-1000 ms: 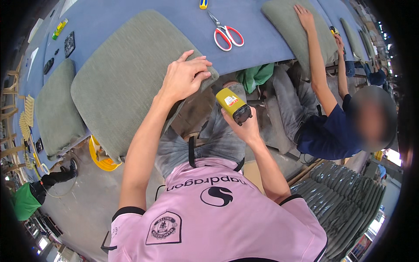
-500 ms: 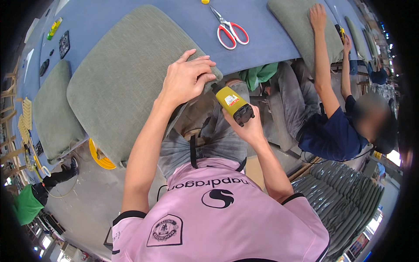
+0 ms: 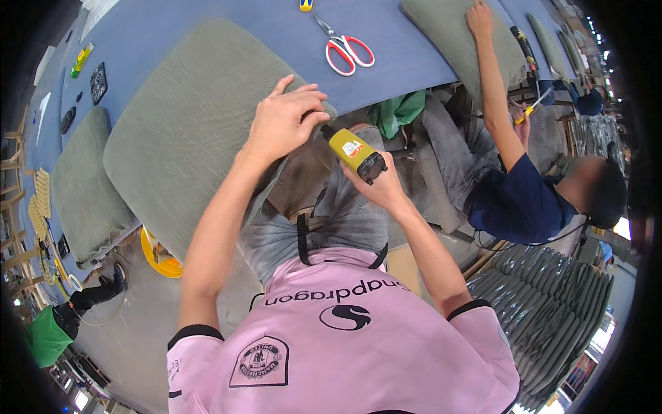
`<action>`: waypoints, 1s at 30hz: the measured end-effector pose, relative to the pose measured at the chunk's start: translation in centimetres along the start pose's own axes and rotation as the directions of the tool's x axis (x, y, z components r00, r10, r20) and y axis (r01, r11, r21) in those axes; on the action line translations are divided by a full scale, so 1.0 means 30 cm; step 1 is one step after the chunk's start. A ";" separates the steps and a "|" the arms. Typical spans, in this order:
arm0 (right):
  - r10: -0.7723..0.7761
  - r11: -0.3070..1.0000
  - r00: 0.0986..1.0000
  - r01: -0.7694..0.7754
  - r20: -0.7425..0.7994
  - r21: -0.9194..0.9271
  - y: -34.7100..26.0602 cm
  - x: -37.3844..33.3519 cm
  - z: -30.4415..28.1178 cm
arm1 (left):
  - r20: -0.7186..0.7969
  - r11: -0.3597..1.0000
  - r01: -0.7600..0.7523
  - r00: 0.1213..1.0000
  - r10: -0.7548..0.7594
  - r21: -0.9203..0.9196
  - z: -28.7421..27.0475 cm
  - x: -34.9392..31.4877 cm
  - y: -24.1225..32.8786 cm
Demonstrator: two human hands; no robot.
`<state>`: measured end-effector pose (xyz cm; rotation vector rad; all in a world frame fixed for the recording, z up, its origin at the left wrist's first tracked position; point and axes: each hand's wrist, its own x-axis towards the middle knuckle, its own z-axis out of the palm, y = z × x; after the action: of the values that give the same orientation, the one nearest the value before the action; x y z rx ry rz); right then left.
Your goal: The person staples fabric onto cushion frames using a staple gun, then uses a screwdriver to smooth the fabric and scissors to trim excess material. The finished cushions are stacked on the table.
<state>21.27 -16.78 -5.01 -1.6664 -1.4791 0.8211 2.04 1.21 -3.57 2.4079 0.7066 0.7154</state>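
Note:
A large grey-green cushion [image 3: 186,131] lies at the table's near edge, with one corner overhanging. My left hand [image 3: 286,124] rests on that corner, fingers spread over the fabric and thumb at its side. Below the corner, my right hand [image 3: 379,183] is closed around a yellow handheld power tool [image 3: 352,147] with a black rear end. The tool's front meets or nearly meets the underside of the cushion's corner; the exact contact is hidden.
Red-handled scissors [image 3: 348,54] lie on the blue table [image 3: 386,76]. A smaller cushion [image 3: 89,179] is at left, above a yellow round container [image 3: 162,255]. At right, a person in dark blue [image 3: 520,207] holds yellow-handled scissors [image 3: 529,110] beside another cushion [image 3: 462,34]. Stacked grey cushions [image 3: 545,310] stand lower right.
My hands and the power tool keep their places at the cushion corner; the whole view has shifted slightly. The person at right has drawn one hand back from the table, now with scissors.

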 end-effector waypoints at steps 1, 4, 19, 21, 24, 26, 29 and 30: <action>-0.031 0.999 0.999 0.032 -0.025 0.014 0.006 0.000 0.006 | 0.026 1.000 -0.021 0.999 0.021 -0.003 -0.018 -0.004 -0.002; -0.019 0.998 0.994 0.013 -0.108 -0.059 0.018 -0.064 0.013 | 0.157 0.995 -0.100 0.983 0.095 0.029 -0.093 -0.034 0.002; 0.108 0.993 0.993 -0.110 0.040 0.032 -0.071 -0.027 0.003 | -0.033 0.981 0.143 0.988 -0.149 -0.134 -0.023 -0.048 0.039; 0.108 0.994 0.993 -0.109 0.051 0.017 -0.055 -0.029 0.003 | -0.039 0.981 0.148 0.987 -0.154 -0.128 -0.021 -0.047 0.038; 0.059 0.996 0.998 -0.060 -0.018 -0.073 0.023 -0.066 0.035 | -0.039 0.981 0.146 0.988 -0.151 -0.125 -0.025 -0.036 0.037; 0.106 0.994 0.994 -0.106 -0.001 -0.025 0.020 -0.063 0.028 | -0.047 0.981 0.144 0.987 -0.151 -0.129 -0.023 -0.035 0.034; 0.198 0.979 0.976 -0.201 0.086 0.029 -0.050 -0.033 -0.003 | -0.055 0.980 0.148 0.986 -0.156 -0.133 -0.019 -0.035 0.027; 0.225 0.973 0.967 -0.230 0.116 0.032 -0.060 -0.031 -0.008 | -0.053 0.980 0.149 0.986 -0.157 -0.132 -0.020 -0.034 0.029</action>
<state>20.44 -17.65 -3.37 -1.8041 -1.3469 1.0807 1.21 0.16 -2.95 2.1965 0.8355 0.7520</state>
